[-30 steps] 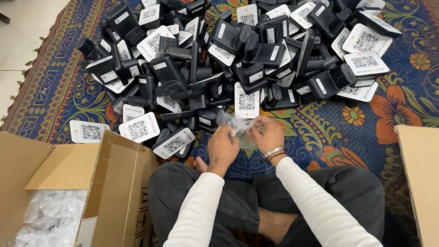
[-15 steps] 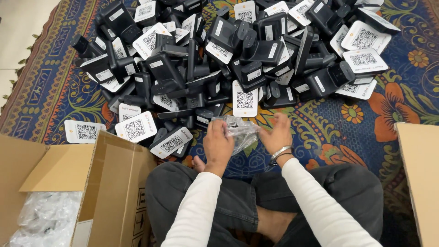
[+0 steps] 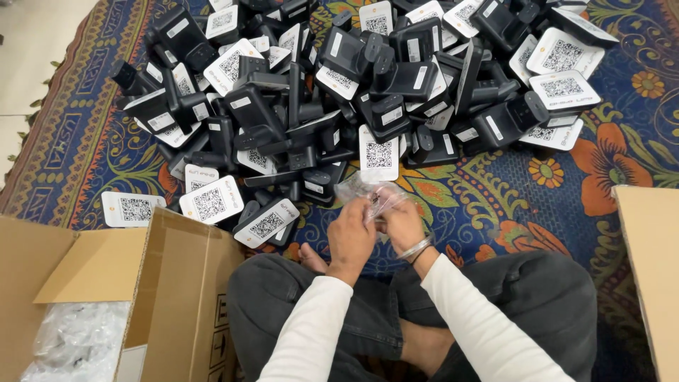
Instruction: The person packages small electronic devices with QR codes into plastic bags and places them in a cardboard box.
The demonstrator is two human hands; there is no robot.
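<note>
Both hands meet over my crossed legs. My left hand (image 3: 351, 237) and my right hand (image 3: 402, 223), which wears a metal bangle, pinch a small clear plastic bag (image 3: 368, 192) between them. The bag is crumpled and sticks out past my fingertips. Just beyond it lies a large pile of black device stands with white code-printed plates (image 3: 353, 78), spread over the patterned carpet (image 3: 488, 205). The nearest plate (image 3: 379, 153) stands upright right in front of the bag.
An open cardboard box (image 3: 170, 283) at my lower left holds clear plastic bags (image 3: 78, 343). Another cardboard box edge (image 3: 647, 276) shows at the right. Pale floor (image 3: 28, 64) lies beyond the carpet at the left.
The hands have come closer together and drawn slightly toward my body, with the plastic bag still between them. The view has shifted a little.
</note>
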